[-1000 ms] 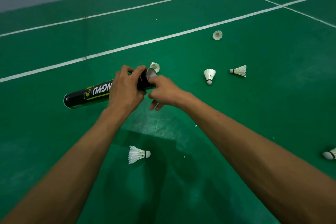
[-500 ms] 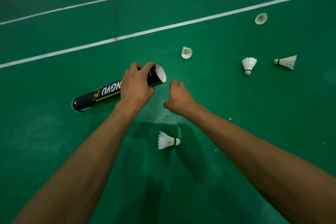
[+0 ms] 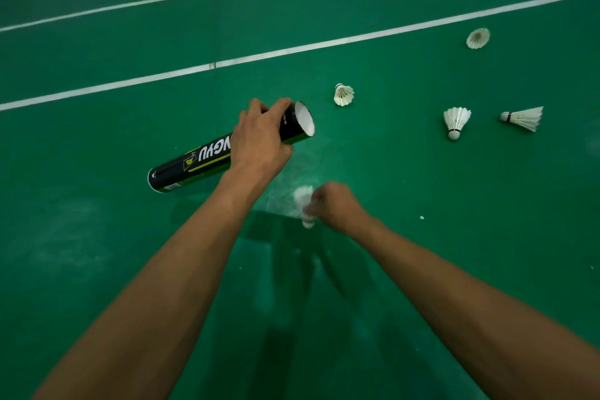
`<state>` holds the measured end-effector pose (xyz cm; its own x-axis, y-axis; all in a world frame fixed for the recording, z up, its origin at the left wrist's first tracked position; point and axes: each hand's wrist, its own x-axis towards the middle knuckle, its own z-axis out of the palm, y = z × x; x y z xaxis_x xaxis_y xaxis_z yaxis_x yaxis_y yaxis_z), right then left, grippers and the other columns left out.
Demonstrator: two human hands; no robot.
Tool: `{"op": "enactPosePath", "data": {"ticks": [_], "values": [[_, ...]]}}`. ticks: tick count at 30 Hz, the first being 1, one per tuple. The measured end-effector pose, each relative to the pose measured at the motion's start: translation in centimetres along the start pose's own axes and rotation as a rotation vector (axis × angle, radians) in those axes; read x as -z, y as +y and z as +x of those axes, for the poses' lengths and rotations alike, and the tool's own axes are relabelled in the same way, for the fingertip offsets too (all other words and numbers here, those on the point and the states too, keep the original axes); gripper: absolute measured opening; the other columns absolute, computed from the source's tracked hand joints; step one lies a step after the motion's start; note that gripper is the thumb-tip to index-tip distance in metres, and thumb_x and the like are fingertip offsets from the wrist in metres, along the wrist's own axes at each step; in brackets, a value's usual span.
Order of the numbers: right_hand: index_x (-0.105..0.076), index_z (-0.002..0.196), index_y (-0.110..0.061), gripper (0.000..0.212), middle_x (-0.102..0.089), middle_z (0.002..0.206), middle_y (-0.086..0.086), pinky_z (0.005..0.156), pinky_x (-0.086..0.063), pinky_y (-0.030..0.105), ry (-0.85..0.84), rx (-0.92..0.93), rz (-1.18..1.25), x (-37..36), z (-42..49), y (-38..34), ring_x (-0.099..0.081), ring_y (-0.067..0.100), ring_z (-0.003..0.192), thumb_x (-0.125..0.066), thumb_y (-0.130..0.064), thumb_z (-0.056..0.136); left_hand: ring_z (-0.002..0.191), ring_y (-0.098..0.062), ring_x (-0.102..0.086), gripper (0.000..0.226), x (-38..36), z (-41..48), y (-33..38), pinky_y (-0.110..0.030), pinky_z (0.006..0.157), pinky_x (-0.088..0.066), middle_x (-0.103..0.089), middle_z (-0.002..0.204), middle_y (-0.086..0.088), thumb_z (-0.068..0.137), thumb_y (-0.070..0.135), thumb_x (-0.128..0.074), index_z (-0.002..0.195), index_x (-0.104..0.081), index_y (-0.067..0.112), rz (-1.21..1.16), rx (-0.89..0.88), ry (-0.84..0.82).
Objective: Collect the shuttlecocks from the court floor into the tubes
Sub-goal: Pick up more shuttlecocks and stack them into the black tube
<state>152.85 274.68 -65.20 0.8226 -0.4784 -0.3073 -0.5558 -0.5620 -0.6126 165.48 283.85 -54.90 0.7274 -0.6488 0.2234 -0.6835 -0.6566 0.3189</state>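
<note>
My left hand (image 3: 259,136) grips a black tube (image 3: 194,161) near its open white-lined mouth, which points right and away from me. Lower down, my right hand (image 3: 337,208) pinches a white shuttlecock (image 3: 304,204), blurred by motion, its cork pointing down. Several more white shuttlecocks lie on the green floor: one (image 3: 343,95) just beyond the tube's mouth, one (image 3: 456,122) with its cork toward me, one (image 3: 522,118) on its side at the right, and one (image 3: 478,38) farther back.
The green court floor (image 3: 97,237) spreads all round, crossed by two white lines (image 3: 292,50) beyond the tube. A grey wall strip shows at the far top left. Small white flecks dot the floor at the right.
My right hand dropped toward me from beside the tube's mouth and took hold of the shuttlecock that lay on the floor below it. The left hand kept its grip on the tube.
</note>
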Motion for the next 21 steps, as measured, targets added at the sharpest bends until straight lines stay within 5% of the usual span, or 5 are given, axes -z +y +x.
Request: {"op": "enactPosePath", "data": {"ticks": [3,7,12,18,21], "values": [[-0.076,0.081,-0.018,0.021,-0.064,0.061,0.001,0.065,-0.059,0.043,0.362,-0.076,0.326,5.5,0.9,0.7,-0.067,0.03,0.061,-0.072,-0.036,0.09,0.112,-0.032,-0.052,0.073,-0.4,1.1,1.1,-0.046,0.091,-0.049,-0.052,0.12,-0.01,0.079,0.015,-0.081,0.142,-0.05,0.033,-0.036,-0.001,0.017],[-0.076,0.105,-0.015,0.024,-0.071,0.104,0.001,0.061,-0.063,0.044,0.646,-0.016,0.651,12.9,-0.2,0.1,-0.074,0.029,0.084,-0.067,-0.035,0.096,0.112,-0.03,-0.052,0.077,-1.4,2.4,3.7,-0.044,0.094,-0.048,-0.052,0.122,-0.01,0.079,0.012,-0.081,0.145,-0.048,0.035,-0.102,0.009,0.031],[-0.076,0.111,-0.01,0.03,-0.06,0.133,-0.001,0.063,-0.063,0.043,0.718,0.14,0.603,17.9,-1.7,-0.3,-0.066,0.023,0.111,-0.067,-0.034,0.095,0.108,-0.028,-0.053,0.078,-2.5,2.9,7.6,-0.044,0.092,-0.049,-0.052,0.119,-0.009,0.078,0.012,-0.081,0.145,-0.048,0.034,-0.24,-0.051,0.039],[-0.077,0.115,-0.019,0.042,-0.066,0.136,-0.003,0.113,-0.042,0.039,0.532,0.2,0.276,17.9,-2.9,-0.4,-0.058,0.007,0.127,-0.056,-0.046,0.091,0.108,-0.031,-0.054,0.077,-2.3,3.3,11.3,-0.041,0.089,-0.048,-0.052,0.12,-0.008,0.076,0.016,-0.082,0.144,-0.05,0.035,-0.377,-0.12,0.078],[-0.078,0.113,-0.024,0.032,-0.065,0.138,0.0,0.117,-0.038,0.034,0.664,0.151,0.272,19.3,-4.8,-1.4,-0.054,0.006,0.132,-0.061,-0.042,0.093,0.109,-0.031,-0.054,0.078,-1.7,3.6,11.8,-0.04,0.09,-0.047,-0.052,0.12,-0.009,0.076,0.016,-0.084,0.144,-0.05,0.034,-0.408,-0.129,0.113]]}}
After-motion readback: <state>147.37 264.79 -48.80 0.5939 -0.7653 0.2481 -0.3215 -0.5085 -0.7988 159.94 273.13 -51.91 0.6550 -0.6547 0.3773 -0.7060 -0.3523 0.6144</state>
